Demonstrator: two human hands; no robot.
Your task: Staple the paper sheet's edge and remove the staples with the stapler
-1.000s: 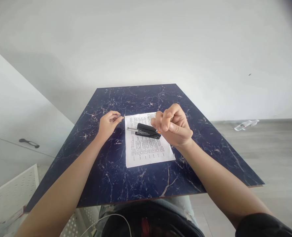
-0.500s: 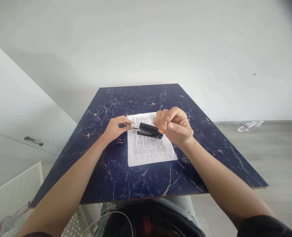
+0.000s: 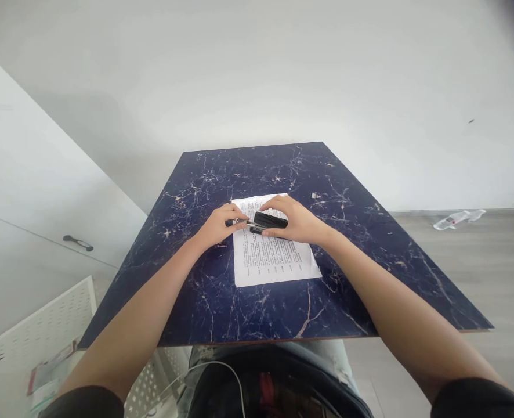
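Note:
A black stapler (image 3: pixel 271 219) lies over printed paper sheets (image 3: pixel 274 264) at the middle of the table. My right hand (image 3: pixel 298 220) is wrapped round its right end, thumb on the near side and fingers over the far side. At the stapler's left end, my left hand (image 3: pixel 220 225) pinches a thin metal part (image 3: pixel 250 224) that sticks out of it. The fingertips hide much of that part, and my right palm covers the stapler's right end.
The dark blue marble-patterned table (image 3: pixel 257 316) has its far edge close to a pale wall. To the left are a white cabinet (image 3: pixel 31 174) and a perforated white panel (image 3: pixel 52 319). A clear plastic item (image 3: pixel 459 219) lies on the floor to the right.
My right hand, raised beside the stapler with curled fingers before, has come down and closed round it. My left hand keeps its pinch at the left end. The whole view has shifted slightly.

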